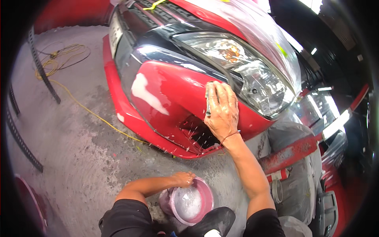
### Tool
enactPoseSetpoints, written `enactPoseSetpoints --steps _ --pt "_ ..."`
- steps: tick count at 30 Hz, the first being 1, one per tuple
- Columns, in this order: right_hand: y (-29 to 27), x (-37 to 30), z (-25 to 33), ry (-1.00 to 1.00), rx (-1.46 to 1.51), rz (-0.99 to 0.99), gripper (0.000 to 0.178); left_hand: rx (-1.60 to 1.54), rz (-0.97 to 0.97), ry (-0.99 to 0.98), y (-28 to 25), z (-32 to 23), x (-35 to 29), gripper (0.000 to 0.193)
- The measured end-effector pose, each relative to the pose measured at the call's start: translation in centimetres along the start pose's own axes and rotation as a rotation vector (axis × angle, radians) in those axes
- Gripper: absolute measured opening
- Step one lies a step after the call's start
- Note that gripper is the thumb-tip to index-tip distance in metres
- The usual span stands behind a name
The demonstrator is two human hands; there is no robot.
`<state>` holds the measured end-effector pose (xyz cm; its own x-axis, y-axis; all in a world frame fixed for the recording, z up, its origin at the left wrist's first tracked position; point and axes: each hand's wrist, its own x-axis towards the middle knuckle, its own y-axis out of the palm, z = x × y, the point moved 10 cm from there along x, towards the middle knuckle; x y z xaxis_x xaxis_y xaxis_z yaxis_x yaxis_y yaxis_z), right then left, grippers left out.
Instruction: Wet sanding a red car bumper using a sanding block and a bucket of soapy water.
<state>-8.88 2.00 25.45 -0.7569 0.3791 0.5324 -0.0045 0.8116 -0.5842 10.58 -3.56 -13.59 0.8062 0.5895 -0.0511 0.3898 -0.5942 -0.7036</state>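
Note:
My right hand [222, 108] presses a thin grey-green piece of sandpaper [207, 103] against the wet red bumper [177, 89], just below the headlight [237, 59]. Its fingers are together over the paper, and most of the sheet is hidden. A pale patch of filler [148, 94] shows on the bumper to the left. Water drops hang in front of the dark bumper opening [201, 132]. At the far rim of a pink bucket [209, 193], my left hand [183, 179] is closed with curled fingers; what it holds, if anything, is hidden. Cloudy, frothy water [188, 201] lies in the bucket.
Clear plastic sheeting [272, 23] covers the hood. A yellow cable [94, 114] runs over the stained concrete floor to a coil. Perforated metal legs [41, 67] stand at left, beside another pink container [29, 203]. Right of my arm are a worn red bar [292, 153] and covered parts.

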Motion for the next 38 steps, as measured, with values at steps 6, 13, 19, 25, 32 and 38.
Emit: enactPoseSetpoints --steps 6,13,19,25,32,38 --pt "4.1 6.2 7.7 0.005 -0.002 -0.133 0.051 -0.006 0.057 0.027 1.0 -0.3 1.1 0.044" --pt "6.6 9.6 11.9 -0.109 0.017 -0.2 0.045 -0.04 0.018 0.043 1.9 0.2 2.0 0.041" --pt "0.9 2.2 2.3 -0.053 -0.064 -0.127 0.043 -0.068 0.021 0.01 0.3 0.1 0.4 0.041" --pt "-0.7 -4.6 -1.8 0.031 -0.08 -0.002 0.049 -0.06 -0.02 0.057 0.9 0.2 1.4 0.041" --pt "-3.3 -14.8 -11.8 0.208 -0.238 0.101 0.06 -0.062 0.011 0.025 -0.4 -0.7 0.4 0.041" --pt "-1.4 -6.6 -3.7 0.31 0.106 -0.125 0.057 -0.009 0.11 -0.007 1.6 -0.7 1.0 0.042"
